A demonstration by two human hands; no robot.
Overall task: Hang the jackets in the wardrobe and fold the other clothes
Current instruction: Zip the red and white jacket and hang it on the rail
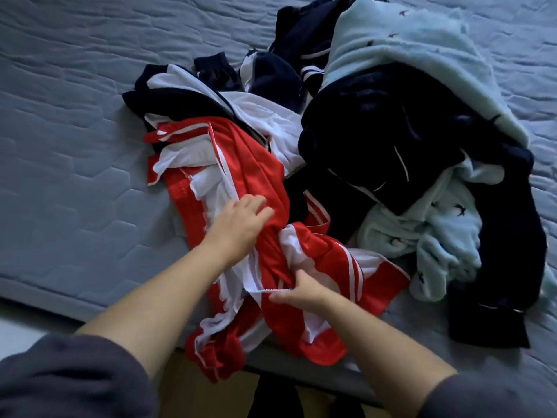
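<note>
A red track jacket point(256, 176) with white lining and white stripes lies crumpled at the mattress's near edge, part of it hanging over the side. My left hand point(238, 224) grips a bunch of its red fabric near the middle. My right hand point(298, 289) pinches the white zipper edge lower down. Behind it lies a navy and white jacket point(211, 98). To the right sits a heap with a dark navy garment point(376, 140) and a pale mint fleece point(407, 52) printed with small dark birds.
The clothes lie on a grey-blue quilted mattress point(75, 146), bare on its left half. Its front edge runs across the lower part of the view, with a wooden floor point(193, 396) below it.
</note>
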